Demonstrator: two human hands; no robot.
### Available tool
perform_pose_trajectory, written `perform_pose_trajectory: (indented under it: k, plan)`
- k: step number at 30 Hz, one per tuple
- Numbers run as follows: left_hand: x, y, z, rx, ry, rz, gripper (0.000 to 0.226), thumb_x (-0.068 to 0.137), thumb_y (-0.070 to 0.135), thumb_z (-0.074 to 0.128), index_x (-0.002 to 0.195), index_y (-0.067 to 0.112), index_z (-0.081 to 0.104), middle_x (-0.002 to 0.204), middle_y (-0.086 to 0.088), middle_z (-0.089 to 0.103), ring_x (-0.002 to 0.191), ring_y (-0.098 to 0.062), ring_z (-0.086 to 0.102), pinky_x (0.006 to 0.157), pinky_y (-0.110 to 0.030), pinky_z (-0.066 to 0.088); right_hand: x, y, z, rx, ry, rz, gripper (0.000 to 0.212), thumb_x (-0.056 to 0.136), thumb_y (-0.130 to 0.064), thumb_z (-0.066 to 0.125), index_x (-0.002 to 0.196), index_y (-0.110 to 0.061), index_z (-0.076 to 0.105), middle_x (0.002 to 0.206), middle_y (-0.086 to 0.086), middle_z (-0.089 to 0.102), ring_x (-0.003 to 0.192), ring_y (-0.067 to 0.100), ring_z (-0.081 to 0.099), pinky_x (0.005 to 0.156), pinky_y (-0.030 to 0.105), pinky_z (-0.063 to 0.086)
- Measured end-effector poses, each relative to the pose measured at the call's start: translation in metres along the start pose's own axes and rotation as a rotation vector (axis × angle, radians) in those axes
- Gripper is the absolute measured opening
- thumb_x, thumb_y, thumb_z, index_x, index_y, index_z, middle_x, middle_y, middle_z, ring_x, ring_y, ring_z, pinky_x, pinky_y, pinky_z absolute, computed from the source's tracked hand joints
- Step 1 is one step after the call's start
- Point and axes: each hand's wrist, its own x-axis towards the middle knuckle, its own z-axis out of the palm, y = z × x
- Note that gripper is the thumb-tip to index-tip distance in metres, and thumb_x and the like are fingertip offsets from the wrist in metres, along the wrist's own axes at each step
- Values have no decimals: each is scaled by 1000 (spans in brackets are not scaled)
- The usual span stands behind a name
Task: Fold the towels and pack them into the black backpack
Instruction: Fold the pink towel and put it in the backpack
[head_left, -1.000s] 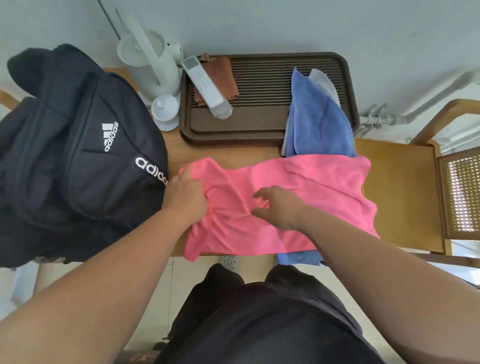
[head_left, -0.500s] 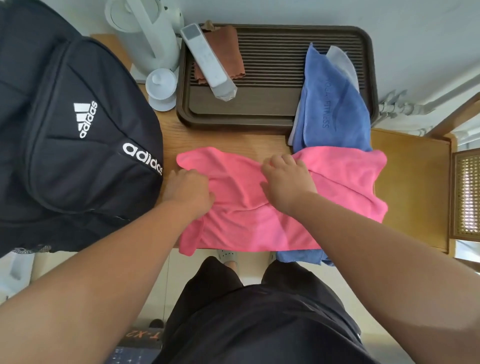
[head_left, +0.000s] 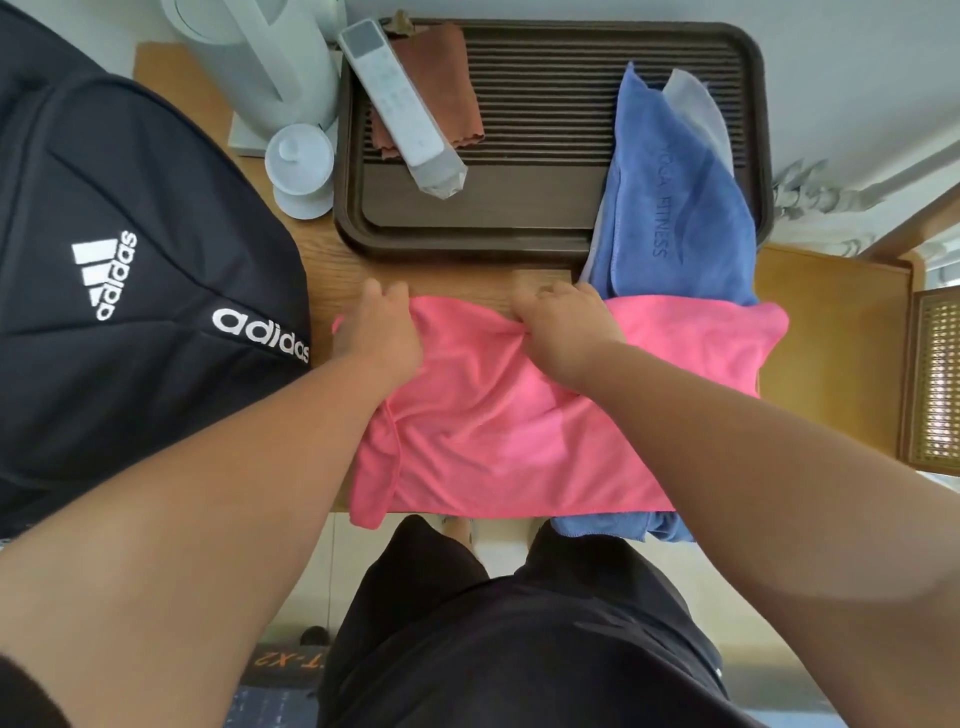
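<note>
Both the left hand and right hand pinch the far edge of the soft, creased pink microfibre towel spread on the wooden worktop, beside the smooth black fabric backpack.

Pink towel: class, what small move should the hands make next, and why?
Probably lay the gripped far edge down and smooth it flat. The left hand and right hand both pinch the pink towel at its far edge, and the cloth bunches between them, so the fold is not neat yet.

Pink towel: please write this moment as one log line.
step: fold; left hand: grips pink towel; right hand: grips pink towel; black backpack: beside
</note>
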Motion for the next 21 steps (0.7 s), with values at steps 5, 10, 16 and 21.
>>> perform_pose_trajectory:
  k: [5, 10, 16, 21]
  plan:
    - [7, -2, -10, 44, 60, 4, 24, 93, 9, 43, 113, 8, 57, 117, -16, 45, 99, -40, 54, 81, -48, 48, 5, 4, -16, 41, 2, -42, 27, 79, 0, 49, 95, -21, 45, 98, 5, 62, 94, 33, 56, 73, 37, 30]
    - [-1, 2, -18, -2, 244, 58, 23, 91, 2, 49, 112, 12, 45, 124, -14, 39, 90, -36, 53, 69, -47, 46, 21, -1, -33, -67, 201, 61, 33, 87, -2, 46, 114, -18, 56, 109, 10, 58, 102, 35, 52, 83, 43, 37]
    - [-46, -16, 20, 99, 141, 70, 50, 86, 25, 66, 130, 16, 44, 126, -11, 39, 107, -36, 50, 87, -51, 51, 13, -27, -7, -154, 300, -30, 34, 75, -18, 62, 109, -18, 61, 109, 11, 53, 97, 34, 49, 81, 44, 37]
    - [-91, -31, 49, 76, 155, -23, 66, 76, 52, 76, 121, 14, 47, 119, -9, 46, 110, -31, 48, 88, -43, 45, 2, -58, 3, -83, -72, -156, 54, 90, -43, 57, 141, -30, 47, 140, 6, 44, 127, 32, 42, 102, 47, 35]
